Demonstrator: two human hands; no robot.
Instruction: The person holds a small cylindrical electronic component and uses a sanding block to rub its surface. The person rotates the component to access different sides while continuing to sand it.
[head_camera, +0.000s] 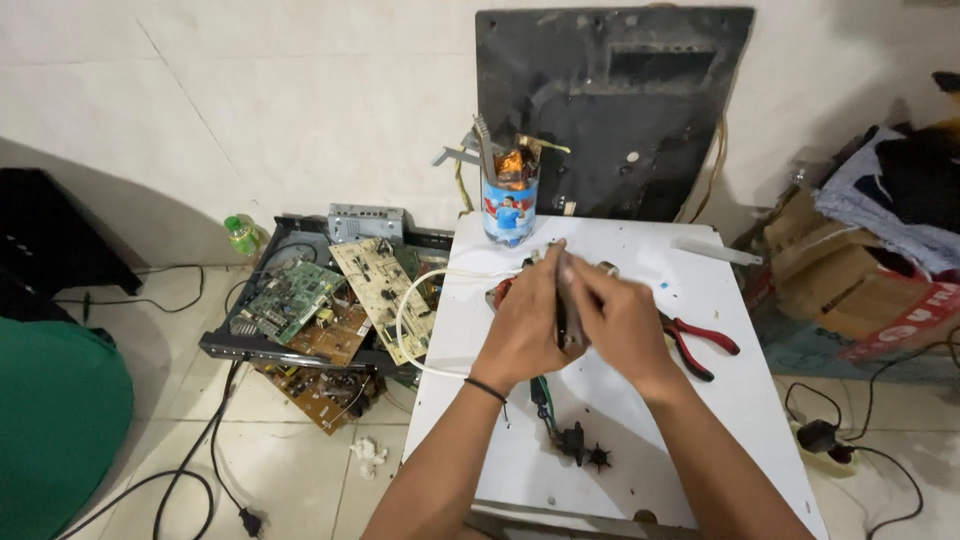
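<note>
- While both hands met over the middle of the white table (700, 420), the left hand (523, 335) curled shut around a small dark part (568, 318), with the thumb pressed along its upper end, seemingly to keep it from turning.
- The right hand (622, 325) closed on the same part from the other side, fingers folded against those of the left, so the piece sat clamped between the two palms; what exactly it was could not be told.
- A white cable (402, 325) looped off the table's left edge and ran back toward the hands, probably slack left so the part could be lifted freely.
- Red-handled pliers (700, 345) lay just beside the right wrist, jaws hidden by the hand, apparently kept within easy reach.
- A small black impeller (599, 458) and a dark fitting (571, 440) rested near the front edge, between the forearms, set apart from the work.
- A cut plastic bottle (509, 205) stood upright at the back of the table, holding tools by their handles.
- On the floor to the left, circuit boards (330, 300) were heaped in a black tray (225, 345), clear of the working surface.
</note>
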